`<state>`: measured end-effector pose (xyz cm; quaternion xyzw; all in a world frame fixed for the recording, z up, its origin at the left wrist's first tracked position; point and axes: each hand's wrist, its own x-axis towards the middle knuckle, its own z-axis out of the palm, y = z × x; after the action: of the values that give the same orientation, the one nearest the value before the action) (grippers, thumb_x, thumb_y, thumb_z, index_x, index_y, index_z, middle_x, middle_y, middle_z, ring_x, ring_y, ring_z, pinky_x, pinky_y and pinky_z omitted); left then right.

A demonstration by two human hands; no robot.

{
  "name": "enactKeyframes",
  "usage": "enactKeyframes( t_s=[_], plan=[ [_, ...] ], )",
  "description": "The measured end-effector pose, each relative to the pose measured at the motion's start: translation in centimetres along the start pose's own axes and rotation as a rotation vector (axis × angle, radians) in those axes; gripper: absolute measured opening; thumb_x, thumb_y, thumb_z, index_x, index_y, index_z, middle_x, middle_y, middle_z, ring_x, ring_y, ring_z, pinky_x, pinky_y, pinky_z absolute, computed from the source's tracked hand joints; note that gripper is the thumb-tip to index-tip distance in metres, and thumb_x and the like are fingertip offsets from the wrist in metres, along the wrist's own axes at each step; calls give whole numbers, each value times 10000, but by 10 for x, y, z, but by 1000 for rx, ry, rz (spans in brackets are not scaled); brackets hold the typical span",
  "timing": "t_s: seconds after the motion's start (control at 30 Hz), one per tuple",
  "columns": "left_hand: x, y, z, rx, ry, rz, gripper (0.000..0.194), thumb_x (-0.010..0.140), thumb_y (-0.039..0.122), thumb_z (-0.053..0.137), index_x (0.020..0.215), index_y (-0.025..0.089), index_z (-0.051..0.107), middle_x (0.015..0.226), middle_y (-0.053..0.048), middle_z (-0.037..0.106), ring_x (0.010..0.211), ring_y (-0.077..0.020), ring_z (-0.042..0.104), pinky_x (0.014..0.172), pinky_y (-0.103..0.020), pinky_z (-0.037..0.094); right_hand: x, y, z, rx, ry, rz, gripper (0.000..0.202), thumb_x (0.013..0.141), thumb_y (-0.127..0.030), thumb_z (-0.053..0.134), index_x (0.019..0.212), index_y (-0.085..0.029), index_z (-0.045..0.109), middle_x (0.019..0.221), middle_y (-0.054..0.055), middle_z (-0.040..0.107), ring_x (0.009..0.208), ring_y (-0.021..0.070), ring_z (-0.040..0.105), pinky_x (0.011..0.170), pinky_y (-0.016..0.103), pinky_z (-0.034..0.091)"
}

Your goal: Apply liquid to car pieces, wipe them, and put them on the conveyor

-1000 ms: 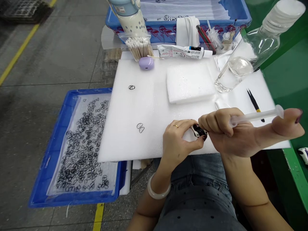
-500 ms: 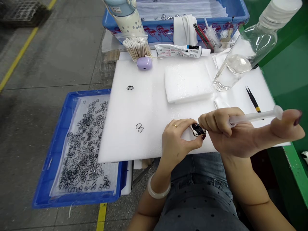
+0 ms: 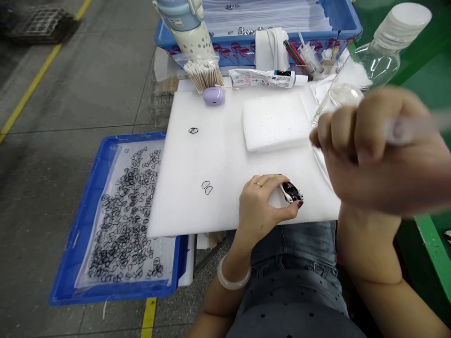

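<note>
Between the thumb and fingers of my left hand (image 3: 262,202) is a small black-and-white toy car (image 3: 291,191), held low over the near side of the white foam sheet (image 3: 221,159). My right hand (image 3: 380,150) is raised at the right, close to the camera and blurred, its fingers curled round a translucent syringe (image 3: 401,129); the syringe's tip is hidden. On the foam to the left lie two thin black rings (image 3: 207,188) and, farther back, a small cluster of rings (image 3: 193,130). A thick white foam block (image 3: 276,122) sits behind my left hand.
At the left stands a blue tray (image 3: 75,234) full of thin black rings. Along the back are cotton swabs (image 3: 202,72), a purple case (image 3: 214,96), a squeezed tube (image 3: 262,78), a bottle (image 3: 190,33) and a blue bin (image 3: 236,49). A clear bottle (image 3: 382,63) leans at the right.
My right hand with the syringe has risen away from the toy car, up and to the right, nearer the camera. My left hand keeps hold of the car in nearly the same place.
</note>
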<state>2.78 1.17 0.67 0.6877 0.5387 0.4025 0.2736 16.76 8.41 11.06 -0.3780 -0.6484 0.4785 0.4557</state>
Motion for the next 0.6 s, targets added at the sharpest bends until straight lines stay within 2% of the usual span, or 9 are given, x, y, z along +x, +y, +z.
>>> enactKeyframes(
  t_s=[0.07,0.1,0.17,0.23,0.3,0.37,0.43,0.5,0.6],
  plan=[
    [-3,-3,-1,35,-28,36,405,671,252,807,1051,247,668,1114,-26,721,1028,-258,635,919,-439,494,25,15,2,-83,148,-29,607,1015,-586,190,606,-230,462,674,37,545,694,183,601,755,386,514],
    [-4,-5,-2,56,-46,52,432,666,250,810,1071,249,660,1140,-33,709,1047,-264,628,925,-444,494,34,23,3,-93,91,-11,610,1019,-556,139,656,-224,500,737,50,598,754,191,630,791,393,524],
    [-6,-8,-3,94,-79,84,476,659,256,819,1102,249,645,1181,-48,687,1074,-277,619,929,-454,494,42,37,0,-104,-9,13,536,1005,-537,226,785,-199,580,922,76,676,946,218,655,904,397,512],
    [-7,-9,-3,121,-111,111,496,664,259,825,1119,240,630,1212,-63,670,1090,-288,614,923,-463,496,33,43,-11,-114,66,-25,457,973,-534,326,937,-186,619,1066,95,681,1063,235,640,964,394,490],
    [-8,-10,-3,139,-128,135,494,676,246,821,1126,231,619,1238,-74,655,1102,-295,608,915,-470,500,13,43,-30,-159,283,-91,396,953,-512,383,971,-199,625,1007,87,679,966,223,661,894,379,513],
    [-7,-10,-2,145,-129,143,493,686,228,814,1137,224,614,1256,-80,644,1108,-298,603,912,-475,507,-8,46,-50,-349,424,-81,301,922,-468,498,823,-214,626,803,49,650,766,203,640,747,347,510],
    [-7,-9,-1,144,-132,140,494,700,230,813,1152,218,615,1281,-90,629,1121,-303,596,917,-486,514,-24,57,-65,-670,396,22,268,882,-433,589,739,-211,633,720,32,643,698,199,610,665,328,465],
    [-8,-7,-2,147,-152,132,498,724,254,811,1179,214,614,1345,-106,589,1163,-313,573,940,-503,512,-33,73,-73,-940,308,130,250,870,-439,600,832,-209,691,775,33,687,691,202,613,621,320,434],
    [-12,-6,-10,122,-178,132,526,760,301,803,1239,215,603,1433,-118,521,1259,-318,510,1012,-509,489,-37,94,-73,-1135,254,118,300,889,-439,560,949,-202,734,895,55,719,725,216,639,598,323,435]
  ],
)
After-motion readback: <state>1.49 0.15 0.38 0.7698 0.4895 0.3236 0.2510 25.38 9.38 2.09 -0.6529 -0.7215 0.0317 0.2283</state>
